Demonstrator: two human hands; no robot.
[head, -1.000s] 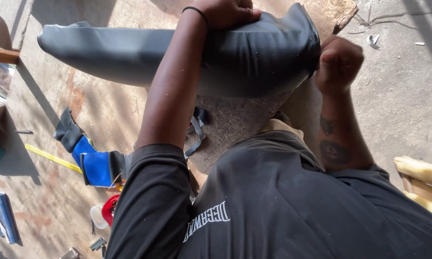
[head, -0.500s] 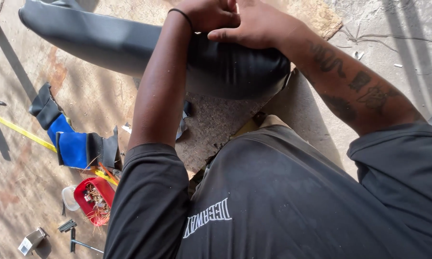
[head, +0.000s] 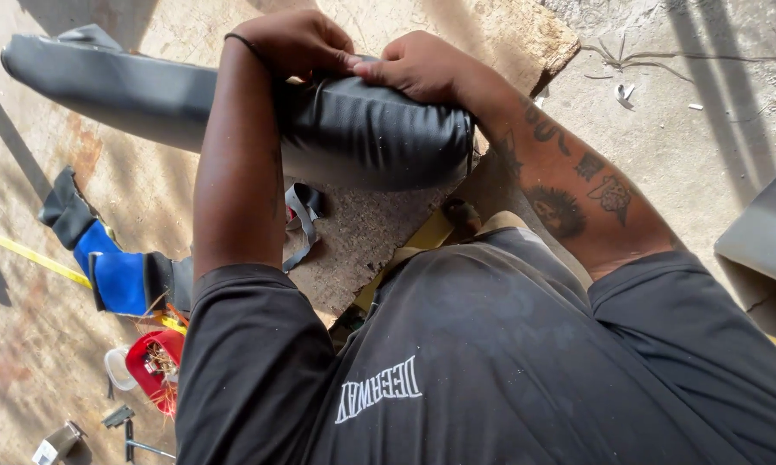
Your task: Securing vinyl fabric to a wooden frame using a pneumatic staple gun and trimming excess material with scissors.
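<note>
A long cushion covered in dark grey leatherette (head: 371,129) lies across a chipboard panel (head: 379,224) on the floor. My left hand (head: 297,43) grips the top edge of the cover near the cushion's right end. My right hand (head: 418,67) pinches the same edge just beside it, fingertips almost meeting those of my left hand. Both arms reach over the cushion from my body in a black shirt. The cushion's left end (head: 69,73) stretches away to the upper left.
A blue and black power tool (head: 112,271) lies at the left with a yellow tape measure (head: 31,257). A red container of small parts (head: 154,366) and metal bits sit at lower left. Grey fabric scraps (head: 302,215) lie under the cushion. Another grey piece (head: 767,228) stands at right.
My right hand left the cushion's right end and came to the top edge beside my left hand. The view has shifted so the cushion sits more to the left.
</note>
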